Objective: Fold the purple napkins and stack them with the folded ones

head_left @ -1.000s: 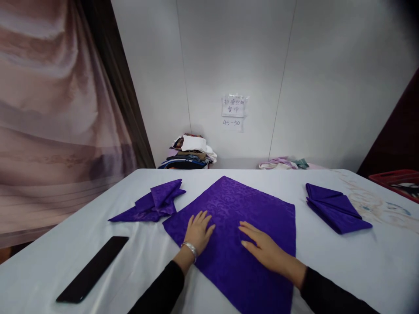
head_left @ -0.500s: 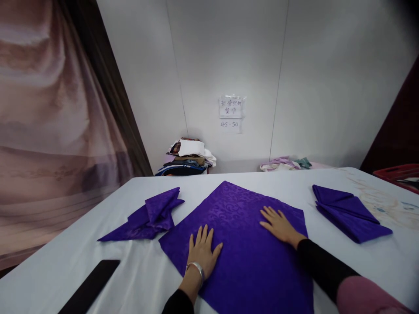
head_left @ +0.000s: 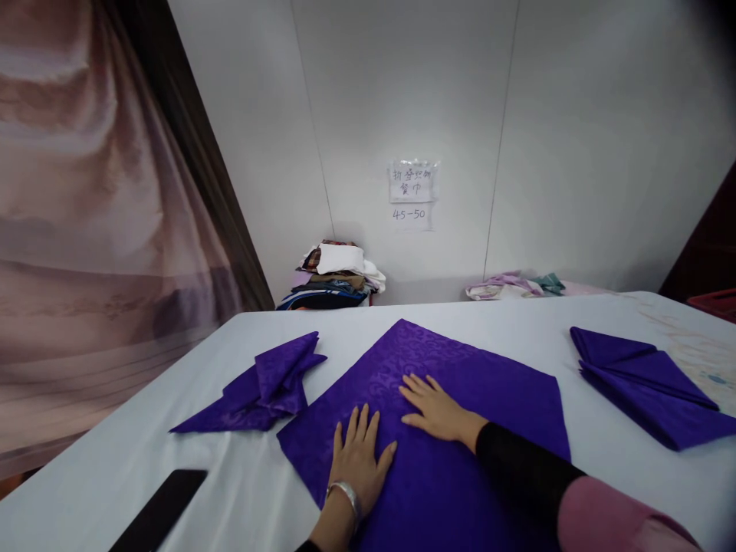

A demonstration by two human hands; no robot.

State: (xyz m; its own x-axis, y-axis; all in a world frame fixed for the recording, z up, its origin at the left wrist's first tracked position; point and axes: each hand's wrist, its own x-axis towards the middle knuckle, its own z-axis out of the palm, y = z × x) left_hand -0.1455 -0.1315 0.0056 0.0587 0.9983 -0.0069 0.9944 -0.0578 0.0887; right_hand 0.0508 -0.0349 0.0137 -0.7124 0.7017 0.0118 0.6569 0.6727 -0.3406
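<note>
A purple patterned cloth napkin [head_left: 471, 399] lies spread on the white-covered table, one corner pointing to the wall and its near part cut off by the bottom of the view. Flat on its left part rests my left hand [head_left: 359, 460], fingers spread, a silver bangle at the wrist. My right hand [head_left: 437, 410] lies on the napkin near its middle, palm down, fingers apart. Neither hand grips anything. Left of the napkin sits a folded purple napkin [head_left: 258, 387] with pointed ends. Another folded purple napkin [head_left: 649, 383], layered like a fan, lies on the right.
A black phone-like slab [head_left: 161, 510] lies at the near left of the white tablecloth [head_left: 230, 491]. Behind the table are a pile of folded clothes [head_left: 336, 276] and some crumpled fabric [head_left: 509, 286]. Handwritten paper signs [head_left: 412, 192] hang on the wall; a pink curtain [head_left: 103, 230] borders the left.
My right hand has slid left across the napkin, closer to my left hand. My left hand has stayed in nearly the same place. The view has shifted slightly.
</note>
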